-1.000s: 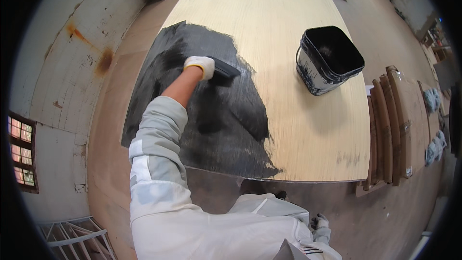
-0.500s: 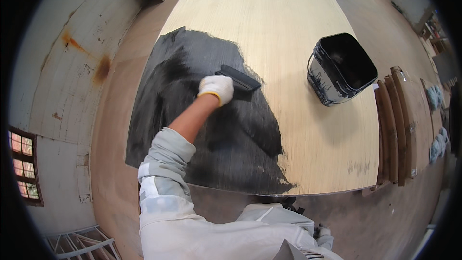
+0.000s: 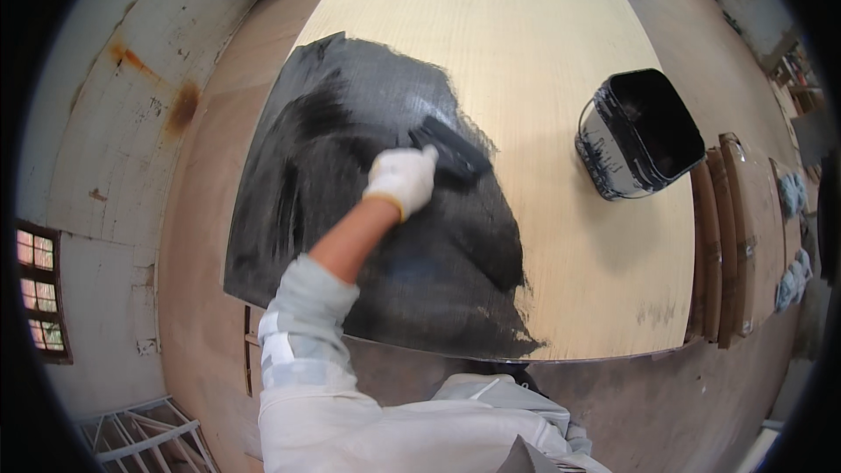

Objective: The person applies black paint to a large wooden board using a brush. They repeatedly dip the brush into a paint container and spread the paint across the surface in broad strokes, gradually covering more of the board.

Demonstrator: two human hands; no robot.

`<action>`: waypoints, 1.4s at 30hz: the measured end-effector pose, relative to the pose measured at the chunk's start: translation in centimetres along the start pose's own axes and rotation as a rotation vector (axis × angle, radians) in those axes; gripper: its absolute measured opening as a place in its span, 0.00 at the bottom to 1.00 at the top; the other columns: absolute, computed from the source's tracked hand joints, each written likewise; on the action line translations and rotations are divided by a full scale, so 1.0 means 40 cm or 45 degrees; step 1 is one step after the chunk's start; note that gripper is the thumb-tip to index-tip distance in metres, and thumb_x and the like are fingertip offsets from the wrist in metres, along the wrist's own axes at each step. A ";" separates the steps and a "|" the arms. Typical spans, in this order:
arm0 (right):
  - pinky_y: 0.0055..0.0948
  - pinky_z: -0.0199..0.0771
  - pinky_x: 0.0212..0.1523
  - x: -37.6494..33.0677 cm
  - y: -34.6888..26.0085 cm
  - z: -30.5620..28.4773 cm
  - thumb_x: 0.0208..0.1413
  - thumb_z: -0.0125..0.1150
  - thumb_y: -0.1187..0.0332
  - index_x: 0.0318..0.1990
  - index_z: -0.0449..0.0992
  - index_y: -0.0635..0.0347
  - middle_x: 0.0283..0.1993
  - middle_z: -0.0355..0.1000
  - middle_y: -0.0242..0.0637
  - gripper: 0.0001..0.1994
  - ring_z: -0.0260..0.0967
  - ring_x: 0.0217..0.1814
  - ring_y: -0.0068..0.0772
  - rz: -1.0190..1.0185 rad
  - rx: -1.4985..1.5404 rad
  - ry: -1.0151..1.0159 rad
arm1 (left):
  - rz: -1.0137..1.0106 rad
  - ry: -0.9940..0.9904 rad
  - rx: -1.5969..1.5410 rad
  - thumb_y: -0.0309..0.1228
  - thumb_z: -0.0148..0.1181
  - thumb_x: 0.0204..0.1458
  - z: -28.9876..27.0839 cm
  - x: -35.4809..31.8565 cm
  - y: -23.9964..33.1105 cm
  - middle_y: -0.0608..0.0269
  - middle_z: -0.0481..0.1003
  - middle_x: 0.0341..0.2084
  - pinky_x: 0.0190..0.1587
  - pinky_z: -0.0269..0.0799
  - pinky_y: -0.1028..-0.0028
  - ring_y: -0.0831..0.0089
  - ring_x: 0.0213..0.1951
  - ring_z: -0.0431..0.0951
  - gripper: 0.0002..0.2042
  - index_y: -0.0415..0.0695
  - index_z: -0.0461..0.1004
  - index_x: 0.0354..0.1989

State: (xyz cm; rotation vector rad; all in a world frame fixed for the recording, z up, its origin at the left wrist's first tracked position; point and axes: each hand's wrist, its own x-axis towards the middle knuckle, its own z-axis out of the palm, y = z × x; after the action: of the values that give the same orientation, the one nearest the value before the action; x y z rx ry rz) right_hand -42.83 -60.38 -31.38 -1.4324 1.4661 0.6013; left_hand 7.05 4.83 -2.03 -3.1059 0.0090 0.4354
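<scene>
My left hand (image 3: 401,180), in a white knit glove with a yellow cuff edge, is closed around a wide flat paintbrush (image 3: 451,151). Black paint coats the brush, which is blurred by motion, so I cannot tell whether its edge touches the panel. Under it spreads a large patch of black paint (image 3: 377,79) with uneven edges, wet-looking and streaky. The patch covers the near left part of a pale wood-grain panel (image 3: 604,298). My right hand is out of view.
An open paint bucket (image 3: 604,144), smeared black outside and dark inside, stands on the panel's right side. Flat brown cardboard packages (image 3: 745,245) stand past the right edge. At the lower left is a metal frame (image 3: 144,438), near a wall with a barred window (image 3: 42,289).
My left hand and the brush have moved slightly right and down, and the brush is tilted differently. The right hand, partly seen low at the right before, no longer shows.
</scene>
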 end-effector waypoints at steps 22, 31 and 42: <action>0.32 0.76 0.27 0.038 -0.164 -0.084 0.65 0.58 0.76 0.70 0.73 0.62 0.39 0.83 0.44 0.25 0.79 0.29 0.36 -0.199 -0.158 -0.060 | 0.064 -0.009 -0.030 0.27 0.54 0.56 -0.009 -0.001 0.011 0.49 0.85 0.48 0.54 0.81 0.54 0.49 0.51 0.85 0.19 0.48 0.80 0.57; 0.35 0.75 0.24 0.282 -0.076 -0.170 0.64 0.58 0.76 0.69 0.74 0.58 0.37 0.83 0.44 0.25 0.78 0.26 0.36 0.029 -0.361 -0.267 | -0.361 -0.238 -0.126 0.32 0.57 0.62 0.171 -0.611 0.404 0.51 0.82 0.44 0.47 0.82 0.51 0.49 0.44 0.86 0.29 0.61 0.67 0.75; 0.32 0.73 0.23 0.503 -0.446 -0.476 0.66 0.53 0.75 0.74 0.70 0.55 0.39 0.82 0.43 0.27 0.75 0.24 0.35 -0.398 -0.063 -0.308 | -1.023 -0.093 -0.148 0.36 0.49 0.67 0.203 -0.722 0.267 0.46 0.80 0.60 0.63 0.75 0.52 0.46 0.62 0.80 0.22 0.50 0.77 0.67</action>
State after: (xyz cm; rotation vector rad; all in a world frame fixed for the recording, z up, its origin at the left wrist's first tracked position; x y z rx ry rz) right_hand -28.38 -89.59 -36.20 -1.5303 1.0206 0.5926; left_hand -23.04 -5.65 -1.95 -2.8431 -1.2315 0.5079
